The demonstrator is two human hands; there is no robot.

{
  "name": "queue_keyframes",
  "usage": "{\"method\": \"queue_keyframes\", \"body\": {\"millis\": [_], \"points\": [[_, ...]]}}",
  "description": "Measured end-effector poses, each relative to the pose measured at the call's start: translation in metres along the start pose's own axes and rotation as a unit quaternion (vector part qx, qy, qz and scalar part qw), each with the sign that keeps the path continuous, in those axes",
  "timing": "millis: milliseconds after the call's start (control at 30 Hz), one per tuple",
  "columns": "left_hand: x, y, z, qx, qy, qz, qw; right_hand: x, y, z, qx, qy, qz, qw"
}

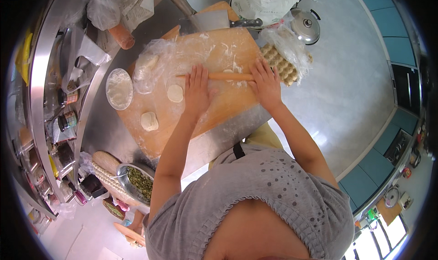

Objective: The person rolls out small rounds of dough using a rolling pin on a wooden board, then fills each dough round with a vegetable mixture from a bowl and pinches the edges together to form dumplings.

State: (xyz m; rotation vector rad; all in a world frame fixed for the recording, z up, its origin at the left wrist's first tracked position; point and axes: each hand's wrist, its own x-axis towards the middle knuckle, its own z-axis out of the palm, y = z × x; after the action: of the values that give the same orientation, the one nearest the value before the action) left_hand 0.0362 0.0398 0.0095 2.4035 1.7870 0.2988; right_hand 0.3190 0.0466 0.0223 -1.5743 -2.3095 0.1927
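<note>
A wooden rolling pin [230,76] lies across the floured wooden board [219,106]. My left hand [198,90] presses flat on its left part, fingers stretched forward over the wood. At the other end, my right hand [266,84] rests over the pin near the board's right edge. A small dough piece [228,71] shows partly from beneath the middle of the pin. Left of my left hand lies a thin round wrapper [175,93]. Closer to me is a small stack of dough rounds [149,121]. Dough in a clear plastic bag [147,68] sits at the board's left side.
A bowl of flour [119,89] stands at the board's left edge. Behind the board lies a cleaver [219,20]. Egg cartons [279,63] under plastic sit at right. Lower left, a metal bowl of chopped green filling [138,183] stands beside a lidded-looking woven tray [102,173].
</note>
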Motion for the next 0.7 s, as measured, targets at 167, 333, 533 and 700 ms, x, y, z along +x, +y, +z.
{"method": "queue_keyframes", "body": {"millis": [167, 333, 533, 700], "points": [[0.014, 0.012, -0.012, -0.026, -0.001, -0.018, 0.999, 0.02, 0.002, -0.003, -0.024, -0.054, 0.036, 0.998], [-0.015, 0.013, -0.004, 0.014, -0.015, 0.013, 1.0, -0.001, 0.001, -0.003, -0.015, -0.09, 0.05, 0.995], [-0.01, 0.006, 0.003, -0.005, -0.026, -0.006, 1.0, 0.027, 0.003, -0.01, -0.035, -0.084, 0.01, 0.996], [0.018, 0.015, -0.014, -0.003, -0.023, -0.012, 1.0, 0.044, 0.014, -0.004, -0.048, -0.036, 0.054, 0.997]]}}
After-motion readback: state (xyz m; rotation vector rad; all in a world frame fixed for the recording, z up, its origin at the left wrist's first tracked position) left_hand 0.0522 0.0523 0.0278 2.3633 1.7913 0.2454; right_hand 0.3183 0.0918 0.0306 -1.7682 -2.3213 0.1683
